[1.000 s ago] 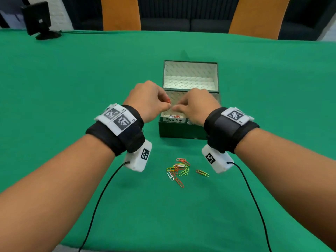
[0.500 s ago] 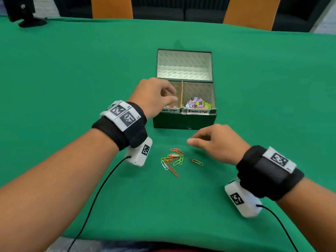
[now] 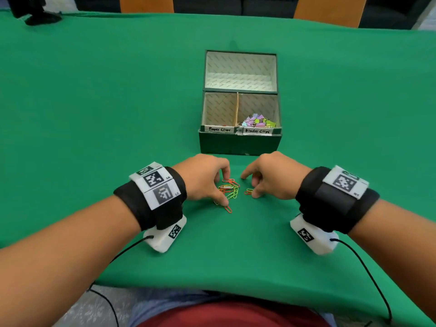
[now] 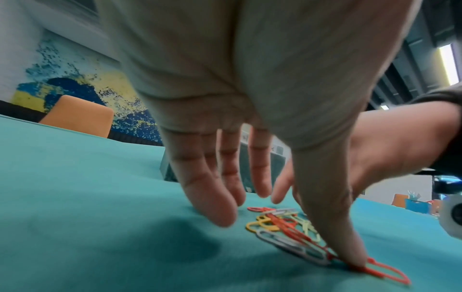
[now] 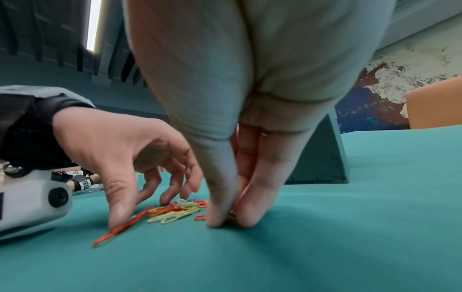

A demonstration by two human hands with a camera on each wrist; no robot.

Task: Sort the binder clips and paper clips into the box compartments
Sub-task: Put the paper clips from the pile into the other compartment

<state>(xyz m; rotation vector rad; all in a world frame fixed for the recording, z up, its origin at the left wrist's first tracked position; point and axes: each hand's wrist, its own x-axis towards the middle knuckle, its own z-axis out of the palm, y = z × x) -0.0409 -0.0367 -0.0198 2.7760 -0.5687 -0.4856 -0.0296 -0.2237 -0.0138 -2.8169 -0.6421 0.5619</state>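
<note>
A small pile of coloured paper clips [image 3: 230, 190] [image 4: 282, 227] [image 5: 172, 214] lies on the green table in front of the dark green box [image 3: 239, 142]. My left hand [image 3: 223, 188] [image 4: 287, 237] spans the pile, its thumb pressing a red clip [image 3: 228, 209] [image 4: 385, 270] and its straight fingers reaching the far side. My right hand [image 3: 253, 193] [image 5: 231, 219] pinches a single paper clip [image 3: 248, 191] against the cloth just right of the pile. The box's right compartment holds pastel binder clips [image 3: 259, 121]. The left compartment, labelled Paper Clips, hides most of its contents.
The box's open lid [image 3: 240, 72] stands behind the compartments. Orange chair backs [image 3: 146, 3] and a black stand [image 3: 35, 13] are at the table's far edge. Cables [image 3: 368, 274] trail from the wrist cameras toward the near edge.
Both hands have left the box and come down to the clips on the table, the right one first, then the left. The left thumb now presses a red clip.
</note>
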